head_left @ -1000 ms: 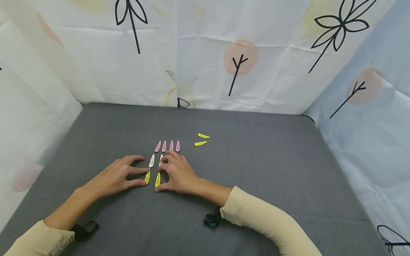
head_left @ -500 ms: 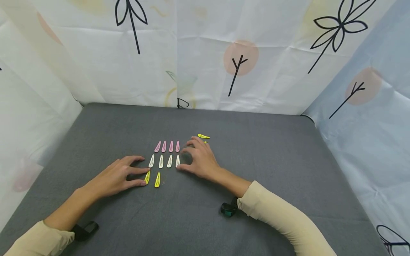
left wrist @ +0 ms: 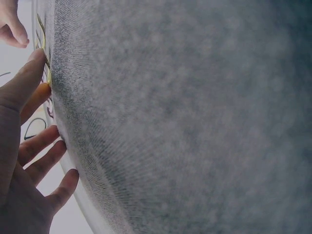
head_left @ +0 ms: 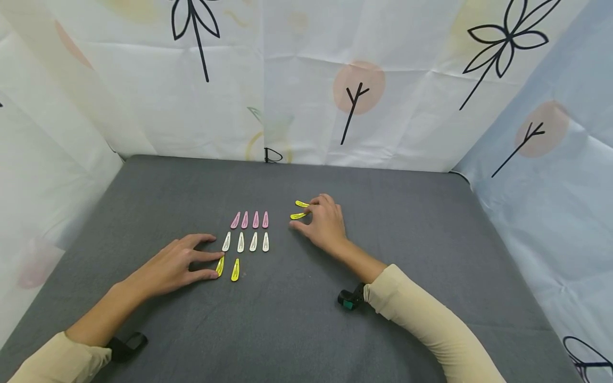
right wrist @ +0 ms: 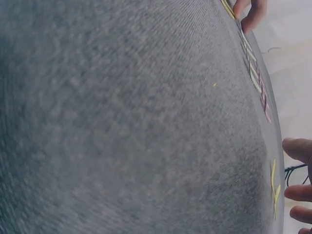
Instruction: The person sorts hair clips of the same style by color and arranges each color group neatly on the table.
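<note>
In the head view my left hand [head_left: 184, 261] rests on the grey cloth, its thumb and index finger pinching a yellow hair clip [head_left: 220, 266] at its two ends. A second yellow hair clip [head_left: 235, 269] lies just right of it. My right hand [head_left: 326, 223] is farther right, beside two more yellow hair clips, an upper one [head_left: 301, 204] and a lower one [head_left: 297, 216]. Its fingers partly cover their right ends. The right wrist view shows the thumb [right wrist: 296, 147] and fingers [right wrist: 298, 193] spread apart near that pair.
Several pink hair clips [head_left: 256, 219] form a row above a row of several white hair clips [head_left: 253, 242]. Grey cloth [head_left: 383, 229] covers the table. Patterned white curtains [head_left: 306, 106] hang behind and at both sides.
My right hand has left the second yellow clip and moved up and right, past the white row, to the two yellow clips there. My left hand has stayed put.
</note>
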The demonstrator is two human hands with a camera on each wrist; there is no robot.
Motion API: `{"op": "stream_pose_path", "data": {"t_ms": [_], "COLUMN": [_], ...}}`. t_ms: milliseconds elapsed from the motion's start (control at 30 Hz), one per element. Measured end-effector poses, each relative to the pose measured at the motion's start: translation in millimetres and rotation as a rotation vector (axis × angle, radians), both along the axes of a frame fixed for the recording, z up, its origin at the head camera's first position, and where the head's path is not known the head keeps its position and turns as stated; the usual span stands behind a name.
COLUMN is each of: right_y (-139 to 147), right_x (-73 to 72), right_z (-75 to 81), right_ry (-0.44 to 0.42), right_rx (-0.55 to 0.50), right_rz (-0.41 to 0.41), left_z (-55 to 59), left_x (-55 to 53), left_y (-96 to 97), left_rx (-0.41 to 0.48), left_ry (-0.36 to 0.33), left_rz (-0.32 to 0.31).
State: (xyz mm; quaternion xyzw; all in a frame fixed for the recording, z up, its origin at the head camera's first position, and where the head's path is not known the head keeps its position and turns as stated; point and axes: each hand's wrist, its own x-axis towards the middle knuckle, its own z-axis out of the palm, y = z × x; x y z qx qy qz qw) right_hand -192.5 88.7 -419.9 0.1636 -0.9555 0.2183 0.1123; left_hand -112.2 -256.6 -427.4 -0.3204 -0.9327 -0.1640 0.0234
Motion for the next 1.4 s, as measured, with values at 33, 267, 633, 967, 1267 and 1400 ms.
{"op": "stream_pose_path", "data": {"t_ms": [33,267,633,967,1267,1400], "right_y": [0,2,2,-3,-5,-5], "right_x": [-0.3,-1.8,-8.5,-11.0,-11.7,-11.9], "right_z": [-0.5,-5.2,-11.1,-14.1,-12.8,-13.0], "right_ry": [0.003,-0.007,-0.018,-0.028,-0.024,-0.025], "right_rx": [0.004,0.041,0.052,0.057,0.044,0.037], "right_rz": [-0.009,-0.061,-0.089,-0.065,-0.049,-0.024], "left_z": [-0.2,-0.9,-1.5,-1.1,-0.7,0.2], "left_x": [0.0,-0.2,-0.1,0.1,-0.3,-0.6], "left_y": [0.0,-0.2,-0.2,0.0,0.1,-0.8], "left_rx": [-0.001,0.005,0.015,0.003,0.003,0.002], "left_ry": [0.0,-0.002,0.003,-0.006,-0.017,-0.017], "left_rz": [0.0,0.003,-0.006,0.005,0.003,0.001]}}
